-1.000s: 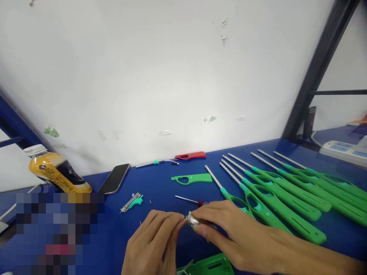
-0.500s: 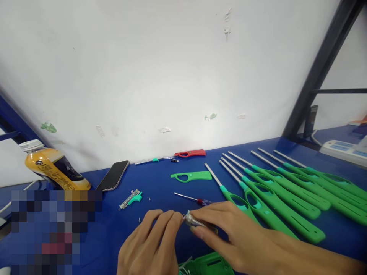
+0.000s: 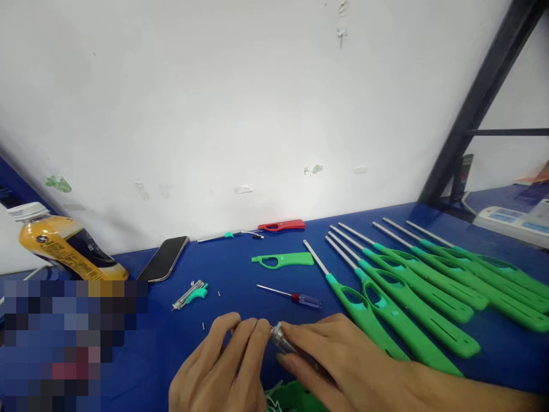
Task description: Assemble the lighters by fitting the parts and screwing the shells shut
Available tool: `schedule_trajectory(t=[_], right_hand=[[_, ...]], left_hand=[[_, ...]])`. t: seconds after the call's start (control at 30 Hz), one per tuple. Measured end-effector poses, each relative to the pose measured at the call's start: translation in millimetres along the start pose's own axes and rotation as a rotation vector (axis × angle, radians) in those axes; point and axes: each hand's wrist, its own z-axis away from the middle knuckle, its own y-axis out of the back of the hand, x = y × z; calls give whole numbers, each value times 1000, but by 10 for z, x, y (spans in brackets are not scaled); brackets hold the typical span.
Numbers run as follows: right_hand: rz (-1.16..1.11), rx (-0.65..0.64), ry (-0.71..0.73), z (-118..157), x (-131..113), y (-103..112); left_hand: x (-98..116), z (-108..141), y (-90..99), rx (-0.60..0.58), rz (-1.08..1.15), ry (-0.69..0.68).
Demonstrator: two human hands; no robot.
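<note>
Pinched between the thumb and fingers of my right hand [image 3: 338, 357] is a small clear lighter fuel tank [image 3: 282, 339], its pale valve end pointing left. My left hand [image 3: 225, 366] is closed, fingertips pressed together against that end; whatever they grip is hidden behind them. Beneath both hands lies a green lighter shell [image 3: 298, 397] with thin white wires [image 3: 273, 397], partly covered. A screwdriver [image 3: 306, 299] with a clear purple handle rests just beyond my right hand. Left of it sits a small mechanism with a turquoise trigger [image 3: 196, 293], near two tiny pins [image 3: 203, 326].
Several green long-neck lighters [image 3: 397, 309] fan out at right. A green handle half [image 3: 285, 260], a red handle [image 3: 282, 225] and a metal tube [image 3: 213, 236] lie towards the wall. A phone [image 3: 165, 258] and a tilted yellow drink bottle [image 3: 64, 243] stand at left.
The view has shifted slightly. My right hand has moved a little down and left with the fuel tank, uncovering the screwdriver's handle. Both hands stay together at the tank's end.
</note>
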Motion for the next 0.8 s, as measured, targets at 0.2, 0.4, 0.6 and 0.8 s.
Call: schedule_trajectory(t=[0.2,0.4,0.6,0.8], right_hand=[[98,-38,70,-24,38,-33],[105,-67,83,-34,65,-24],[94,-101,95,-55,41,63],[-67,-42,-18,-95,-21,195]], left_hand=[[38,10,-25,9,-7,-17],[28,47,-31,19,-31,-46],[-5,40,-33,-1,9,-52],[-32,-132,46,-115,209,124]])
